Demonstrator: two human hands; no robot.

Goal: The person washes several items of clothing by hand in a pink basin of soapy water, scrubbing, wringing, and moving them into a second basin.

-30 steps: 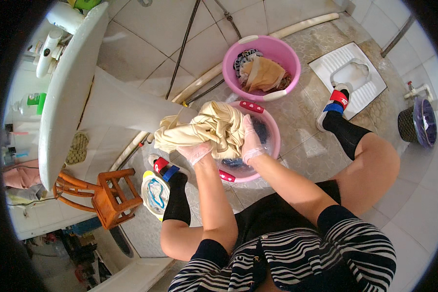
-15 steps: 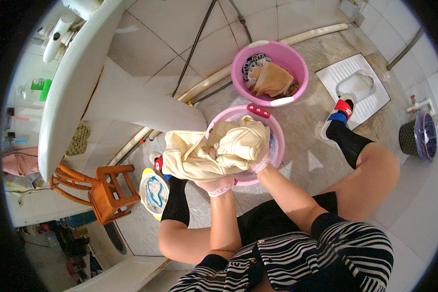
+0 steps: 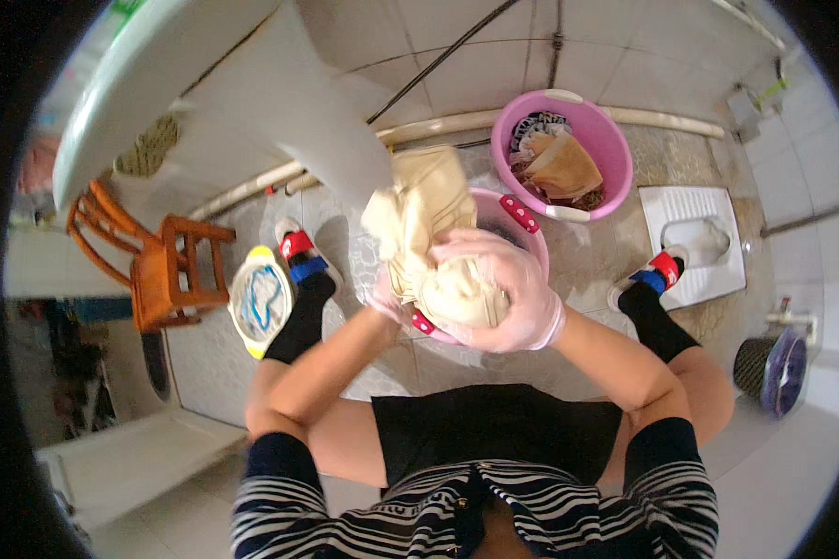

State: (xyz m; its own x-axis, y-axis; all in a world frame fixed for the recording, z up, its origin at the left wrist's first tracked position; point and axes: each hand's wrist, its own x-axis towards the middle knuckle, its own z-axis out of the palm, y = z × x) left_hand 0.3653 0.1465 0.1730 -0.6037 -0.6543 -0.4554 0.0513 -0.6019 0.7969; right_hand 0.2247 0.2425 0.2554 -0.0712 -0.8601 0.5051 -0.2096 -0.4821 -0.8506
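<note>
A cream-coloured cloth garment (image 3: 421, 207) is bunched and twisted between my hands, raised above a pink basin (image 3: 538, 244) with red handles. My right hand (image 3: 524, 296), in a thin translucent glove, wraps round the lower wad of the cloth. On the wad's left side my left hand (image 3: 388, 296), gloved too, is closed on the garment, its fingers partly hidden behind the folds. The loose end of the garment points away from me. Cloth and hands cover most of the basin's inside.
Farther right stands a larger pink tub (image 3: 615, 149) with clothes in it. A squat toilet (image 3: 657, 210) lies to the right, near a purple-lined bin (image 3: 785, 373). At left are a small wooden chair (image 3: 154, 279), a white-and-yellow basin (image 3: 240, 321) and the sink pedestal (image 3: 331, 140).
The garment, spread wide between my hands before, is now gathered into a tighter wad closer to me. My right hand has turned over it. The whole view has shifted.
</note>
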